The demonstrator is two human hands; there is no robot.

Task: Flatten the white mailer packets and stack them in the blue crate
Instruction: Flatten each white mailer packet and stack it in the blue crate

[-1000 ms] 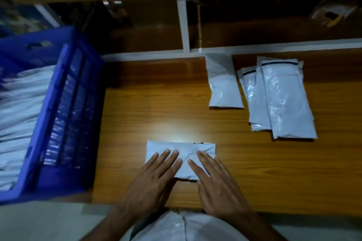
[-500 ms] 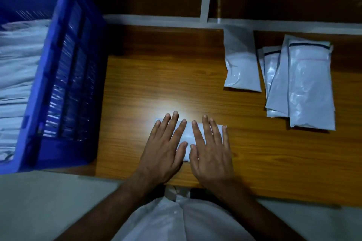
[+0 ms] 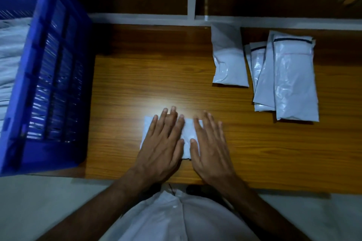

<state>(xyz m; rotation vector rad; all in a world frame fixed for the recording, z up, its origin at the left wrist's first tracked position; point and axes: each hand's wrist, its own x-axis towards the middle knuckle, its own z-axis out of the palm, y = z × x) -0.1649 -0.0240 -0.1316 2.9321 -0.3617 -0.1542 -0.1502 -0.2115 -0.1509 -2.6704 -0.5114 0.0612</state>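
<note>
Both hands, left hand (image 3: 163, 146) and right hand (image 3: 210, 148), press flat-fingered on the white mailer packet (image 3: 187, 135) at the worktop's (image 3: 137, 88) 6 o'clock edge; trapped air could make the slick plastic skid toward the edge

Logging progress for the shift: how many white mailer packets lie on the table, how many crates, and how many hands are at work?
White mailer packets on the table: 5 (one under the hands, one alone, three overlapping)
Blue crate: 1
Hands: 2 (left hand, right hand)
Total: 8
</note>
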